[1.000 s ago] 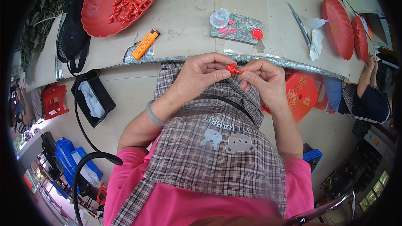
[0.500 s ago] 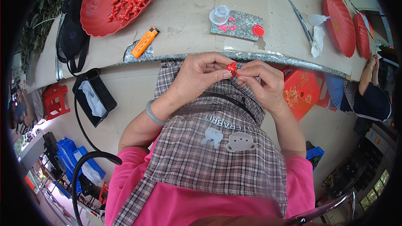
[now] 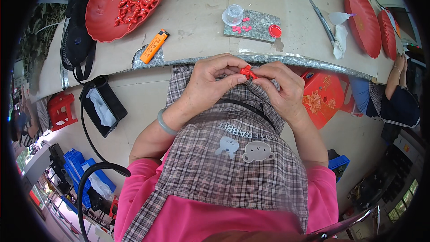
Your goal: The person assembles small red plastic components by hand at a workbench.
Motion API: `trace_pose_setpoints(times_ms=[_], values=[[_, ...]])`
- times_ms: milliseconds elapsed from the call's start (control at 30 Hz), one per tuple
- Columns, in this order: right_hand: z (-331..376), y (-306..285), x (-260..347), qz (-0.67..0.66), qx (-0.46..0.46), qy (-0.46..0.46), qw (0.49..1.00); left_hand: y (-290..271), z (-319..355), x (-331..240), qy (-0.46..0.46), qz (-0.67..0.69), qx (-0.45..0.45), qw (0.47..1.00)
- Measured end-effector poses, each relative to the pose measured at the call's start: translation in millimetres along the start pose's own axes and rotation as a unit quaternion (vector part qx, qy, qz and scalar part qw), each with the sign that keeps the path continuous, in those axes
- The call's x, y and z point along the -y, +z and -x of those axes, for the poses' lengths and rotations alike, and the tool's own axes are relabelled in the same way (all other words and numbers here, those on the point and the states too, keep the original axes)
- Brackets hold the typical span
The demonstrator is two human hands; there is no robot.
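Just off the table's near edge, a small glossy red figurine (image 3: 249, 72) is pinched between both hands. My left hand (image 3: 211, 80) grips its left end with thumb and fingertips. From the other side, my right hand (image 3: 285, 88) holds the lower right end between thumb and forefinger. Fingertips cover part of the figurine. Beyond the hands, a grey speckled stone slab (image 3: 259, 21) carries a clear plastic cup (image 3: 233, 15), several pink bits (image 3: 242, 28) and a round red lid (image 3: 274, 31).
A red scalloped tray (image 3: 101, 22) holding several red figurines stands far left, near an orange lighter (image 3: 155, 46). To the right are a craft knife (image 3: 321, 20), a white tissue (image 3: 340, 41), a small dropper bottle (image 3: 339, 18) and another red tray (image 3: 361, 22). A co-worker's arm (image 3: 394, 78) shows far right.
The figurine has turned in my fingers, and more of its lower right end shows. My right thumb and fingertips have shifted onto that end. The left hand keeps its pinch.
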State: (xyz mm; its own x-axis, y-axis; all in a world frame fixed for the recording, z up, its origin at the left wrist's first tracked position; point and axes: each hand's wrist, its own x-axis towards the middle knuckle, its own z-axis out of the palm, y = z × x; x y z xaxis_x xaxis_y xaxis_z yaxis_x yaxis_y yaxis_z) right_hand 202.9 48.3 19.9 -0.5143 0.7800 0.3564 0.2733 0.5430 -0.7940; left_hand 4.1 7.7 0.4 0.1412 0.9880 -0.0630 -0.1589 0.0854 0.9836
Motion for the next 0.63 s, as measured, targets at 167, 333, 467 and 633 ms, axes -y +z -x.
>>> trace_pose_setpoints(times_ms=[167,333,467,633], values=[[3,1,2,0.059,-0.013,-0.042,0.997,0,0,-1,0.032,-0.036,0.008,0.999],[9,6,1,0.023,-0.024,-0.045,0.998,-1,0,-7,0.139,-0.175,0.009,0.975],[14,11,1,0.0,-0.041,-0.028,0.999,-3,1,-5,0.172,-0.208,0.011,0.963],[20,15,2,-0.043,-0.039,0.049,0.997,-2,3,-6,0.174,-0.225,0.008,0.959]])
